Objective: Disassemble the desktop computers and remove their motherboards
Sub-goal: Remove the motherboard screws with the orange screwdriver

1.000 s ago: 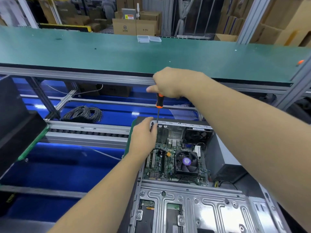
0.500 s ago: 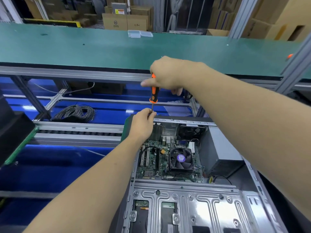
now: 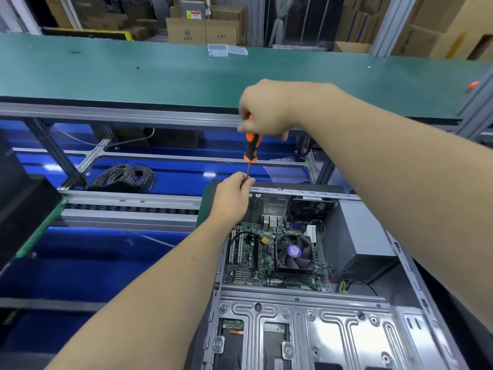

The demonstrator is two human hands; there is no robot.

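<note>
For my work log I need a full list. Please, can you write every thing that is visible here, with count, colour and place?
computer case: one, grey metal, open, lower right
motherboard: one, green, inside the case
cooler fan: one, black with purple label, on the motherboard
power supply: one, grey, right side inside the case
screwdriver: one, orange and black handle, above the case's far edge
cable coil: one, grey-black, lower blue shelf, left
conveyor belt: one, green, across the top
cardboard boxes: several, brown, behind the belt
plastic box: one, clear, belt's far edge
left hand: pinches the screwdriver shaft
right hand: grips the handle
</note>
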